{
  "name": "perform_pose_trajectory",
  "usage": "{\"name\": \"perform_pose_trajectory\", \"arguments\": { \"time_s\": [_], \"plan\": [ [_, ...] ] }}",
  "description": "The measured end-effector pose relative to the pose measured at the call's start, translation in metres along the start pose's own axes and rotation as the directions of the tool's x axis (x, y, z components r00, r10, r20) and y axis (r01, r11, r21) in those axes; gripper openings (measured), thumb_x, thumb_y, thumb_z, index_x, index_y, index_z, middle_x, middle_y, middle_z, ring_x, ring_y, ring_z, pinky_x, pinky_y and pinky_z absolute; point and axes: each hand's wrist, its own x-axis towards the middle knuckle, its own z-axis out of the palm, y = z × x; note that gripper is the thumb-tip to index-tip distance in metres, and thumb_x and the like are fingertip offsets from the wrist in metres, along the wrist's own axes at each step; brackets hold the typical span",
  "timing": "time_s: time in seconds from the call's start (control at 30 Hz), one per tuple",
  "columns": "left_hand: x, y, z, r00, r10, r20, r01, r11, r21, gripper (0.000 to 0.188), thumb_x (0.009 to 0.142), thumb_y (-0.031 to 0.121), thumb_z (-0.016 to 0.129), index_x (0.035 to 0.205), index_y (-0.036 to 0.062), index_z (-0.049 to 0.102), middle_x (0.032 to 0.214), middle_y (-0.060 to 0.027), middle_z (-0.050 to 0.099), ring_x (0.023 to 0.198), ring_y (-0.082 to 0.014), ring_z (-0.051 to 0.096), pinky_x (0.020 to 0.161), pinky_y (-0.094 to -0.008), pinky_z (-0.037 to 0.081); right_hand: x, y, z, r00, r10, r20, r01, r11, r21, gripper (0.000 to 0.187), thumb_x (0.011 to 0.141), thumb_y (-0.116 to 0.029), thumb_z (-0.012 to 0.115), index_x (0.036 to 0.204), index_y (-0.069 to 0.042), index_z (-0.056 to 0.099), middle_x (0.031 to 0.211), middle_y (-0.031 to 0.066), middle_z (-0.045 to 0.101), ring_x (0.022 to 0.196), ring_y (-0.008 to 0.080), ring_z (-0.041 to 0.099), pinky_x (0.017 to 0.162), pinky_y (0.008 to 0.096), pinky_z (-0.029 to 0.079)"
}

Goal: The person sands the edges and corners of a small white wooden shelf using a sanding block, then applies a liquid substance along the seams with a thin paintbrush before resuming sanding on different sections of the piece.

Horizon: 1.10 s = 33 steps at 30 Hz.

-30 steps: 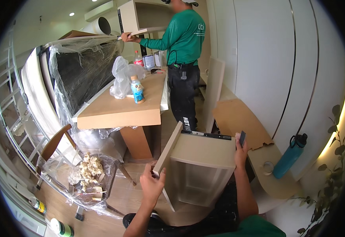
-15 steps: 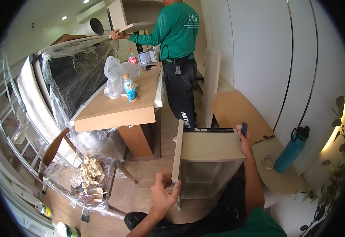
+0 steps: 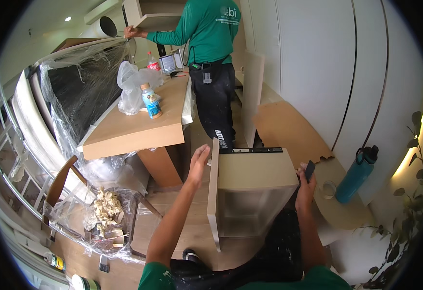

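A beige drawer [image 3: 257,171] is tipped on its side against my legs, its front panel [image 3: 213,203] standing upright on the left. Along its far edge runs a black metal drawer runner [image 3: 252,150]. My left hand [image 3: 200,166] is just left of the panel's far end, fingers stretched out and holding nothing; whether it touches the panel I cannot tell. Beyond the drawer's right side, my right hand [image 3: 306,189] grips a small dark grey flat block [image 3: 310,169] between thumb and fingers.
A co-worker in a green shirt [image 3: 216,31] stands ahead, one hand at a raised cabinet. A brown table [image 3: 134,130] carries bottles and a plastic bag. Left stands a plastic-covered chair [image 3: 134,217] with shavings; right, a blue-green flask [image 3: 356,176] and a tape roll [image 3: 328,189].
My left hand has left the panel's near edge and moved forward along its outer side. My right hand, with the grey block, has shifted slightly right and back from the drawer.
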Motion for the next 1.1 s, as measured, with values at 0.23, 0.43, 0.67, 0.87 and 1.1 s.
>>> {"name": "perform_pose_trajectory", "arguments": {
  "time_s": [0.23, 0.43, 0.67, 0.87, 1.1],
  "plan": [
    [0.032, 0.018, 0.017, 0.926, -0.271, 0.262, 0.261, 0.963, 0.072, 0.045, 0.094, 0.043, 0.067, 0.128, 0.0139, 0.059, 0.12, -0.0022, 0.061, 0.119, -0.0175, 0.054, 0.1, -0.0418, 0.041, -0.006, 0.019, 0.017, 0.981, -0.059, -0.183, 0.042, 0.994, -0.096, 0.032, 0.105, -0.004, 0.054, 0.137, 0.0, 0.057, 0.13, 0.0063, 0.062, 0.12, 0.0152, 0.058, 0.109, 0.0316, 0.041],
    [0.025, 0.026, 0.013, 0.941, -0.227, 0.251, 0.201, 0.972, 0.125, 0.032, 0.092, 0.033, 0.073, 0.114, 0.0136, 0.061, 0.109, 0.0011, 0.063, 0.103, -0.0125, 0.058, 0.089, -0.0355, 0.046, -0.006, 0.016, 0.01, 0.977, -0.089, -0.193, 0.083, 0.996, -0.039, 0.03, 0.1, 0.001, 0.055, 0.13, -0.002, 0.059, 0.118, 0.0039, 0.061, 0.112, 0.0148, 0.057, 0.106, 0.0314, 0.041],
    [-0.022, 0.035, -0.013, 0.968, -0.197, 0.154, 0.176, 0.975, 0.139, 0.036, 0.09, 0.032, 0.074, 0.116, 0.0097, 0.063, 0.11, 0.0, 0.066, 0.102, -0.0124, 0.06, 0.085, -0.0327, 0.046, -0.046, 0.001, 0.013, 0.978, -0.025, -0.205, 0.022, 1.0, -0.015, 0.034, 0.097, 0.007, 0.057, 0.13, -0.003, 0.059, 0.113, 0.0024, 0.058, 0.109, 0.0146, 0.055, 0.106, 0.0321, 0.041],
    [-0.063, 0.044, -0.062, 0.978, -0.197, 0.067, 0.193, 0.979, 0.065, 0.027, 0.094, 0.022, 0.067, 0.117, 0.0079, 0.063, 0.105, -0.0006, 0.066, 0.093, -0.0098, 0.061, 0.077, -0.0267, 0.048, -0.09, -0.015, 0.046, 0.99, 0.022, -0.143, -0.01, 0.996, 0.087, 0.039, 0.096, 0.01, 0.057, 0.133, -0.001, 0.058, 0.112, 0.003, 0.057, 0.109, 0.0144, 0.056, 0.106, 0.0314, 0.042],
    [-0.095, 0.075, -0.087, 0.981, -0.186, -0.049, 0.188, 0.981, 0.043, 0.027, 0.092, 0.018, 0.072, 0.113, 0.0065, 0.059, 0.093, -0.0007, 0.061, 0.081, -0.0085, 0.06, 0.068, -0.0258, 0.048, -0.11, -0.024, 0.071, 0.999, 0.032, -0.021, -0.03, 0.995, 0.094, 0.04, 0.096, 0.011, 0.056, 0.136, 0.003, 0.056, 0.11, 0.0035, 0.059, 0.106, 0.0135, 0.057, 0.106, 0.0317, 0.044]
  ]
}}
